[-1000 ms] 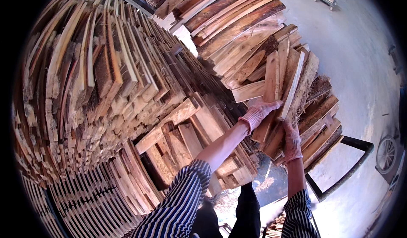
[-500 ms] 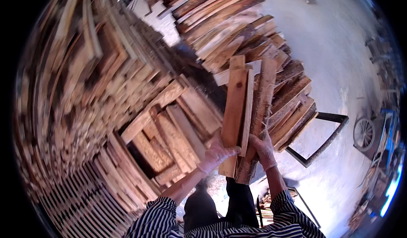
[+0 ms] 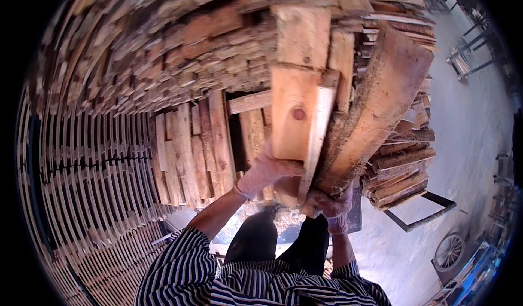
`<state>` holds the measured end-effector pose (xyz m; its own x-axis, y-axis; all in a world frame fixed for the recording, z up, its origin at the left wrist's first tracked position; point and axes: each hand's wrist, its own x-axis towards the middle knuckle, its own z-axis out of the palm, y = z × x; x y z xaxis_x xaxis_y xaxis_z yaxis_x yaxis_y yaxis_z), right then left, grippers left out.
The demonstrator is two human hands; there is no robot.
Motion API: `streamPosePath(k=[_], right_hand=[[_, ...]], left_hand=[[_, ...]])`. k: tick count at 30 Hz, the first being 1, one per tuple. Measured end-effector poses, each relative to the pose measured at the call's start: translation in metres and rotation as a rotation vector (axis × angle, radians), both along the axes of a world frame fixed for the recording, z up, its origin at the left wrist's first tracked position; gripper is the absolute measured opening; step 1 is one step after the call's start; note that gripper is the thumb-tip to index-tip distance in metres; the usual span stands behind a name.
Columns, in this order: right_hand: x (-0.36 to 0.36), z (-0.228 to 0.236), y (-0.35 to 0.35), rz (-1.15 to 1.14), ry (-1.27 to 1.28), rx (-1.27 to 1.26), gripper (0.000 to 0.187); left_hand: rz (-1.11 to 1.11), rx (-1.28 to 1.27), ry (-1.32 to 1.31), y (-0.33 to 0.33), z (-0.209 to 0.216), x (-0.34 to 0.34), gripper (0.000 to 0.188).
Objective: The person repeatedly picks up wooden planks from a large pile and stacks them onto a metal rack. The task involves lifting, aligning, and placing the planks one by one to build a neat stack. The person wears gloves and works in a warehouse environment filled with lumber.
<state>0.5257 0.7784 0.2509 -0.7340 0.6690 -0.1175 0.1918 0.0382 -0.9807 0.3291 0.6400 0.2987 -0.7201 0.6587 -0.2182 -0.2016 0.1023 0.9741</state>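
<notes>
A bundle of rough wooden boards is held up in front of me, its far ends raised toward my view. On its left is a pale board with a dark knot (image 3: 297, 110); beside that runs a narrow wooden strip (image 3: 320, 123). My left hand (image 3: 267, 174), in a pinkish-white glove, grips the knotted board's near left side, thumb across it. At the lower end my right hand (image 3: 330, 207), gloved alike, is closed round a thick bark-edged board (image 3: 384, 96), which leans away to the right. Some right-hand fingers are hidden.
A low stack of boards (image 3: 188, 148) stands at the left. Behind it rises a large timber stack (image 3: 190, 50); slatted layers (image 3: 98, 164) fill the far left. To the right lie bark-edged slabs (image 3: 403, 170), a black frame (image 3: 422, 213) and a spoked wheel (image 3: 449, 251) on the floor.
My view has turned left, toward the timber stacks. The boards have come up closer, and the bark-edged one now tilts further right. My right hand has moved lower on the bundle.
</notes>
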Motion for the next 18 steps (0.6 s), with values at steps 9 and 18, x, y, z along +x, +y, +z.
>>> streamPosePath(k=[9, 18], right_hand=[[-0.139, -0.021, -0.059, 0.387, 0.218, -0.257, 0.068], [-0.168, -0.099, -0.095, 0.41, -0.082, 0.324, 0.083]], left_hand=[[-0.251, 0.066, 0.296, -0.145, -0.043, -0.105, 0.058], [-0.362, 0.409, -0.097, -0.164, -0.146, -0.103, 0.046]])
